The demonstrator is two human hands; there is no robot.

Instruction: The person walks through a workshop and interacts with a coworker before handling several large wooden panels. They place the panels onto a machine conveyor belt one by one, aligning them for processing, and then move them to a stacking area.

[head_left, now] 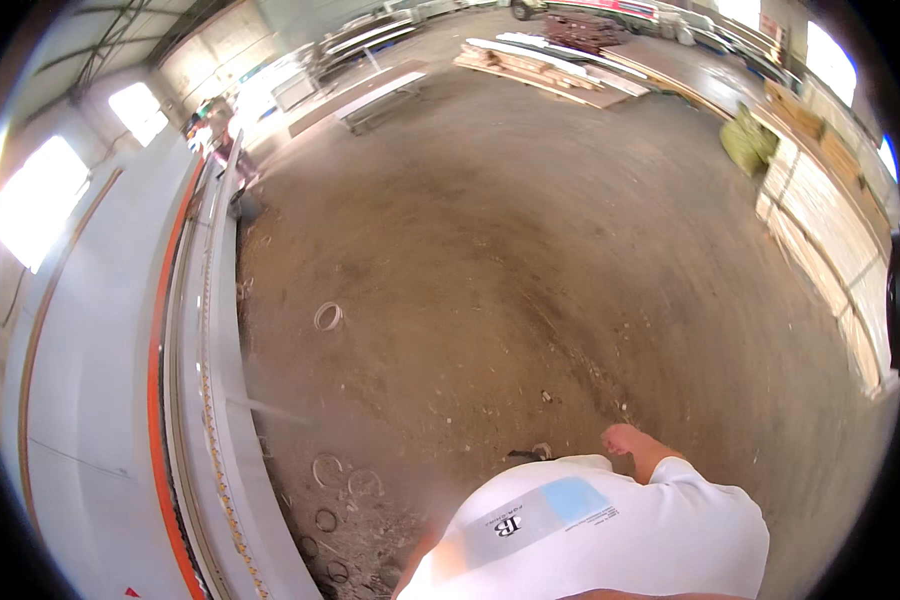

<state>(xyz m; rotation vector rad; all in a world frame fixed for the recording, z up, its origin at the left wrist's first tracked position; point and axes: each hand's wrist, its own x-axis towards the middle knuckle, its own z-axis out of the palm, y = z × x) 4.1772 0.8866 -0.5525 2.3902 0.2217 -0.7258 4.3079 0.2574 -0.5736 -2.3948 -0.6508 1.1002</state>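
Note:
My right hand [622,438] hangs beside my white T-shirt, over the concrete floor [490,260]. Its fingers look loosely curled, and I see nothing in them. On the other side of the shirt a blurred strip of my left arm [422,552] shows at the lower edge. My left hand itself is out of the picture. To my left runs a long machine [175,340] with a pale grey panel, an orange stripe and a metal rail edged with a yellow pattern.
Pale rings of strip [328,316] and scraps litter the floor beside the machine. At its far end a person [215,125] stands. Stacked boards [530,68] lie at the back, with a low bench [380,97] left of them. Wrapped panels [820,230] and a green sack [748,142] line the right.

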